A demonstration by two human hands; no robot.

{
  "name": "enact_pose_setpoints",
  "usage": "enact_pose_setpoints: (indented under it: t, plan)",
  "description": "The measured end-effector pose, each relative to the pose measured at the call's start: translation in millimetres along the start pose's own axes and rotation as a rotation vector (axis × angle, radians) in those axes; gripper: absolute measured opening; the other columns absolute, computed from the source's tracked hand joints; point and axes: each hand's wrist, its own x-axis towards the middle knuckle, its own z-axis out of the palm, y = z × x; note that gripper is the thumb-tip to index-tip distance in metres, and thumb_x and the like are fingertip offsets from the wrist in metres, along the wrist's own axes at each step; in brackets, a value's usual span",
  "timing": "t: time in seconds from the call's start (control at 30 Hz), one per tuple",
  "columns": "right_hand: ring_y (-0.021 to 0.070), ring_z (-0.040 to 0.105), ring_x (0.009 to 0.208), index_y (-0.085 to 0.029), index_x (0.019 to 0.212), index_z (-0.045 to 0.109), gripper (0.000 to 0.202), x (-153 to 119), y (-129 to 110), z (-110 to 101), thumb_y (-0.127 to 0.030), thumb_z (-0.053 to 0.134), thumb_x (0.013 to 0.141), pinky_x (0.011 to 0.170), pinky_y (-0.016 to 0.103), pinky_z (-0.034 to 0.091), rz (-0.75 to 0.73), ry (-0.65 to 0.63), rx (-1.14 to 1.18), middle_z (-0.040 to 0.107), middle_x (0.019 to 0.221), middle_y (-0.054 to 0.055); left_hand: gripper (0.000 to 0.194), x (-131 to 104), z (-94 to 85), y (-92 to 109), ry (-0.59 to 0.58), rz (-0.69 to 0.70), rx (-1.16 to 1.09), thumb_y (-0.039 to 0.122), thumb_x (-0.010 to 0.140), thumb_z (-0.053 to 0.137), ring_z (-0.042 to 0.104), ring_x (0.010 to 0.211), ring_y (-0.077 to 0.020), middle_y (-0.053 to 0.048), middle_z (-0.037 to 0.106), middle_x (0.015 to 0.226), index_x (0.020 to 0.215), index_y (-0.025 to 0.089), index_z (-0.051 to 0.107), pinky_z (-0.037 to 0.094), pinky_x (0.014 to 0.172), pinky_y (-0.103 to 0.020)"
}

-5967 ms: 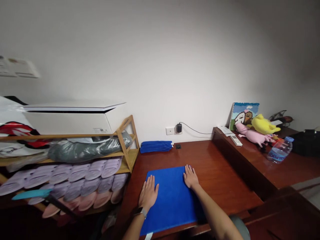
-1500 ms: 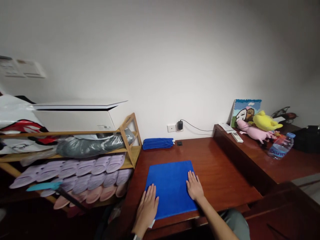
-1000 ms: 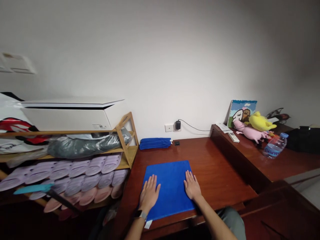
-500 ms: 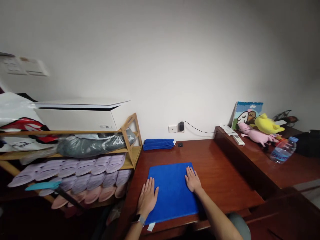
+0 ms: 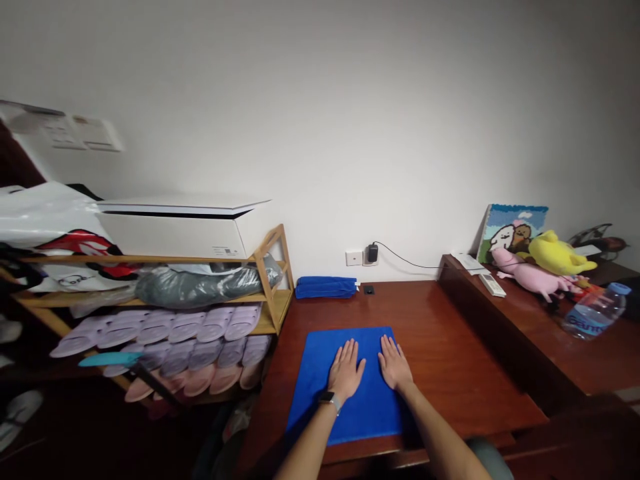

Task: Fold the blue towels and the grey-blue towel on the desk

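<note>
A blue cloth (image 5: 315, 370), like a towel, lies spread flat on the reddish-brown wooden desk (image 5: 465, 380). Palm down on its middle rests my left hand (image 5: 346, 370), fingers stretched out, with a watch on the wrist. My right hand (image 5: 395, 363) lies flat along the cloth's right side, fingers extended. Neither hand grips anything. Against the wall at the back of the desk sits a second blue cloth (image 5: 326, 287), folded into a narrow bundle. My forearms cover part of the cloth's near edge.
On the left stands a wooden rack (image 5: 273, 303) with rows of slippers (image 5: 215, 323) and a white box (image 5: 175, 233) on top. A raised desk section on the right bears a water bottle (image 5: 595, 313), plush toys (image 5: 525, 275) and a remote (image 5: 493, 285). A charger (image 5: 373, 253) is plugged into the wall.
My left hand has moved right, from the cloth's left edge to its middle. My right hand stays near the right edge. The view has turned slightly left.
</note>
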Motion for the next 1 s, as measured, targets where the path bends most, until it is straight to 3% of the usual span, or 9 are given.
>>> enact_pose_setpoints:
  t: [0.17,0.23,0.3,0.43,0.57,0.77,0.87,1.0]
  plan:
    - [0.0204,0.016,0.172,-0.013,0.177,0.022,0.070,-0.4,1.4,3.5,-0.043,0.015,0.114,0.140,0.042,0.014,0.005,0.000,-0.001,0.021,0.184,0.006,0.078,-33.3,-10.1,-82.9,0.090,-0.193,0.063,0.059,0.110,0.032,0.050,0.159,-0.0350,-0.019,0.055,0.169,0.171,0.013,0.040,0.039,0.131,-0.055]
    - [0.0204,0.016,0.172,-0.015,0.178,0.022,0.070,-0.1,2.5,2.9,-0.044,0.015,0.114,0.140,0.043,0.014,0.009,-0.009,0.000,0.020,0.184,0.005,0.078,-42.2,-13.1,-101.7,0.120,-0.222,0.073,0.060,0.109,0.030,0.049,0.159,-0.0347,-0.020,0.055,0.169,0.170,0.012,0.042,0.040,0.131,-0.055]
    - [0.0205,0.015,0.172,-0.016,0.178,0.021,0.071,3.3,3.6,-0.9,-0.046,0.016,0.114,0.140,0.043,0.011,0.010,-0.039,-0.002,0.019,0.184,0.005,0.078,-45.8,-12.7,-107.3,0.139,-0.234,0.085,0.059,0.109,0.031,0.049,0.159,-0.0343,-0.020,0.055,0.169,0.168,0.010,0.046,0.040,0.131,-0.054]
    - [0.0202,0.011,0.173,-0.012,0.178,0.018,0.073,22.0,2.2,-14.7,-0.048,0.015,0.114,0.140,0.041,0.006,0.024,-0.063,0.002,0.015,0.185,0.005,0.077,-44.7,-6.0,-101.5,0.136,-0.255,0.112,0.056,0.109,0.033,0.048,0.160,-0.0345,-0.022,0.051,0.171,0.163,0.004,0.051,0.040,0.132,-0.053]
    - [0.0199,0.011,0.173,-0.013,0.178,0.017,0.072,41.1,-2.6,-18.1,-0.044,0.016,0.114,0.140,0.041,0.008,0.050,-0.050,0.022,0.014,0.185,0.006,0.074,-44.5,-2.6,-102.9,0.154,-0.249,0.119,0.055,0.109,0.033,0.049,0.160,-0.0340,-0.020,0.055,0.169,0.163,0.008,0.054,0.041,0.131,-0.053]
    - [0.0202,0.014,0.173,-0.010,0.178,0.019,0.072,43.7,-2.3,-5.5,-0.042,0.016,0.113,0.140,0.041,0.011,0.037,-0.012,0.026,0.017,0.185,0.006,0.067,-50.3,-19.5,-108.1,0.129,-0.260,0.106,0.045,0.109,0.035,0.052,0.158,-0.0354,-0.018,0.058,0.167,0.165,0.012,0.052,0.042,0.132,-0.053]
    - [0.0203,0.013,0.173,-0.010,0.177,0.020,0.072,43.4,-0.9,-3.9,-0.043,0.015,0.113,0.140,0.041,0.011,0.035,-0.012,0.026,0.017,0.185,0.006,0.066,-42.7,-23.9,-88.2,0.161,-0.259,0.106,0.038,0.110,0.032,0.048,0.160,-0.0393,-0.021,0.054,0.169,0.167,0.008,0.048,0.041,0.132,-0.057]
    - [0.0205,0.013,0.173,-0.011,0.178,0.020,0.071,43.7,0.1,-4.5,-0.041,0.016,0.113,0.140,0.041,0.012,0.033,-0.006,0.023,0.017,0.185,0.006,0.065,-1.9,-7.1,-30.7,0.136,-0.070,0.059,0.042,0.112,0.031,0.045,0.162,-0.0315,-0.013,0.050,0.173,0.170,0.016,0.045,0.039,0.135,-0.052]
